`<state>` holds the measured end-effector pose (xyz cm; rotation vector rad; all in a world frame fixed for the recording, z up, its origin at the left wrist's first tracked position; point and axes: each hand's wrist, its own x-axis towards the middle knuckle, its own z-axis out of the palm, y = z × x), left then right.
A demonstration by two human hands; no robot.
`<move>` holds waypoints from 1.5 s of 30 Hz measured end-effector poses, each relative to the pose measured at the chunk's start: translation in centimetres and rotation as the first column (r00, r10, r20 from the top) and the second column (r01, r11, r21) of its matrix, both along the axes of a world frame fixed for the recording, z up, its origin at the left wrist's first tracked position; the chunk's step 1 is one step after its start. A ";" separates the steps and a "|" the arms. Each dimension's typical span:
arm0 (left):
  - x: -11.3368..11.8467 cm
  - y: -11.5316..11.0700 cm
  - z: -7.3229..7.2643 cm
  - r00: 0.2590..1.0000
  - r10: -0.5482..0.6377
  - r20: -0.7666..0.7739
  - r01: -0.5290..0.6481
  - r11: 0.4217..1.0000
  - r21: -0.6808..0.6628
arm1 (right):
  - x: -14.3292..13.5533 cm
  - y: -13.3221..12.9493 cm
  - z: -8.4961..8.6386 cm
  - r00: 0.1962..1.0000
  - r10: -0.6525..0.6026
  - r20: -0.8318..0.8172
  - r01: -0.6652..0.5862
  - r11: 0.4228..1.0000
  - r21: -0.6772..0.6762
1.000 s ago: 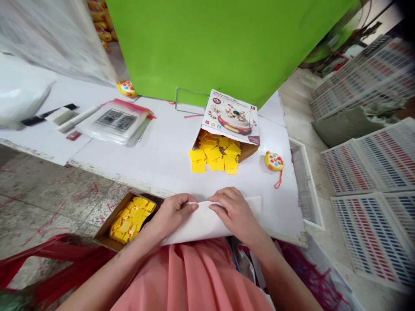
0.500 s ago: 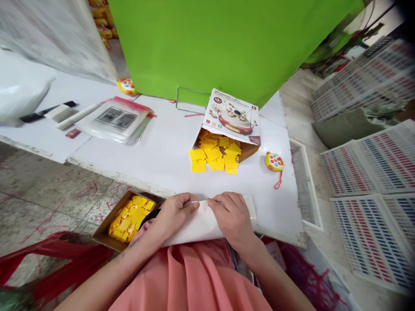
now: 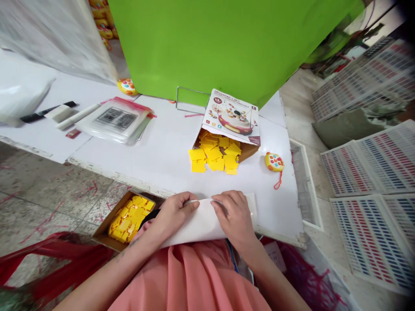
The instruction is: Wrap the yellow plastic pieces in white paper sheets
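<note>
A white sheet or flat bag (image 3: 202, 222) lies across my lap and the table's front edge. My left hand (image 3: 180, 214) pinches its upper edge between thumb and fingers. On the same edge, further right, my right hand (image 3: 231, 214) has its thumb and fingers closed on the sheet. A clear strip shows at the sheet's right end. Beyond my hands, yellow square pieces (image 3: 215, 157) spill from an open printed box (image 3: 231, 114) lying on its side.
A yellow toy with a red loop (image 3: 274, 162) lies at the right, another toy (image 3: 127, 86) at the back. Plastic bags (image 3: 113, 119) and a marker (image 3: 78, 116) lie left. Below the table edge is a carton of yellow pieces (image 3: 131, 218). White crates (image 3: 372, 233) stand right.
My right hand has shifted slightly right and up along the sheet's edge, widening the gap between my hands. My left hand has hardly moved.
</note>
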<state>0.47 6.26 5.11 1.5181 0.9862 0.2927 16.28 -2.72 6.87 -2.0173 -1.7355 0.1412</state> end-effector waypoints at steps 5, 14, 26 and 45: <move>0.0 0.0 -0.1 1.000 -0.003 -0.012 0.004 0.999 0.043 | -0.6 0.0 -0.1 1.000 -0.007 -0.029 0.007 1.000 -0.008; 0.2 -0.3 -0.3 1.000 -0.002 -0.008 0.003 0.993 0.116 | -0.8 -0.1 -0.5 1.000 0.001 0.021 0.000 1.000 -0.027; 0.1 -0.4 -0.3 0.992 -0.099 0.081 0.089 0.989 0.119 | 1.2 0.3 1.2 0.972 0.108 -0.208 -0.152 0.967 -0.207; 0.4 -1.0 -0.7 0.985 -0.172 0.016 0.147 0.880 0.452 | 2.3 1.0 1.3 0.874 0.100 -0.475 -0.269 0.914 -0.303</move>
